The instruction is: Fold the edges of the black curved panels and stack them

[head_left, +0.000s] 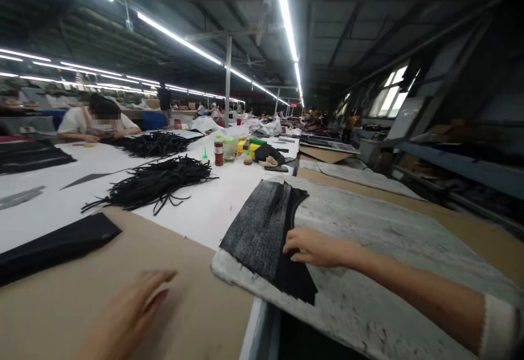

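A black fabric piece (pixel 256 234), greyish and textured on the left with a smooth dark strip on the right, lies on a stained pale padded board (pixel 368 240). My right hand (pixel 309 246) reaches in from the right, its bent fingers closed at the edge of the dark strip. Over the brown cardboard surface (pixel 192 294), my left hand (pixel 129 308) is smeared by motion; its fingers are stretched out with the thumb apart, and nothing shows in it. Left of that hand is a folded black fabric piece (pixel 57 245).
Heaps of black strips (pixel 159 183) lie on the white tabletop (pixel 196 215). Beyond them stand a red-filled bottle (pixel 218 151), a clear jar (pixel 230 150) and a yellow box (pixel 248 147). A co-worker (pixel 98 120) bends over the table at far left. Shelving (pixel 458 169) runs along the right.
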A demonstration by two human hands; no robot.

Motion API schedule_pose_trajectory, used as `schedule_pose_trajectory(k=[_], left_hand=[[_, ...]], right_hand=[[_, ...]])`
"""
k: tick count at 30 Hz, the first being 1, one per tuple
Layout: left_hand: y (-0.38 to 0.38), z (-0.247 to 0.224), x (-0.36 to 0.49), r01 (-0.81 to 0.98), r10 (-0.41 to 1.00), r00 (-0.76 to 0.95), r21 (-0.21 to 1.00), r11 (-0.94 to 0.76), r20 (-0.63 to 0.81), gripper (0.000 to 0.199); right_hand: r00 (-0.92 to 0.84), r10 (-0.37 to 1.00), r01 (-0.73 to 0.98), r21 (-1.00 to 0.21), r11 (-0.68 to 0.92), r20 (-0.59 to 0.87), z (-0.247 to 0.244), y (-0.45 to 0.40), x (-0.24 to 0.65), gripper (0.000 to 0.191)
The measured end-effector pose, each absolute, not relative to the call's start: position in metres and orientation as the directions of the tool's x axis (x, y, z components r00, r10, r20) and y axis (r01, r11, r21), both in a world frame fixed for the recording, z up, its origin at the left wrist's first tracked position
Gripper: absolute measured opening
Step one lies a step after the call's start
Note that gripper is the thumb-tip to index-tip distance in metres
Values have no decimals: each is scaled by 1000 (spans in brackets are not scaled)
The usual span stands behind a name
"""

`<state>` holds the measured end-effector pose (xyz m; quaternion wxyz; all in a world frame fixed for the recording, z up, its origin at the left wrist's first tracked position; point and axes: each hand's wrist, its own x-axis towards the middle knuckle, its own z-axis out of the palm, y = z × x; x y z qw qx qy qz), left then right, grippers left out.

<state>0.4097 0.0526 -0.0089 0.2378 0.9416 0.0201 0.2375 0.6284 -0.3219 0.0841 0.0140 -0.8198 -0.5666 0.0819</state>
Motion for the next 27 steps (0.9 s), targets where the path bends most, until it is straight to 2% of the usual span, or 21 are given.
schedule_pose_trajectory(k=[3,8,10,13,15,23,27], left_hand=[[-43,4,449,-206,-32,950,544,-813,312,34],[-126,2,489,-235,-108,960,538,-810,257,52],[-133,-3,494,-222,-121,966,500,-837,227,60],[-137,-12,496,-219,-143,970,446,-868,198,72],[-139,-15,495,-206,-134,972,429,-879,192,76],[-149,-15,497,-113,-45,985,431,-895,164,66],[-152,-16,498,-102,-37,987,425,-900,158,67]], right_hand=[[322,946,943,-76,-324,-44,64,-347,610,23],[232,973,970,74,-231,7,45,-347,606,31],[217,976,968,126,-218,24,40,-343,608,28],[176,984,970,161,-180,43,33,-337,612,13],[132,989,972,188,-141,59,28,-333,615,12],[-27,994,963,269,-2,104,14,-322,627,14],[22,986,973,224,-60,167,12,-333,632,13]])
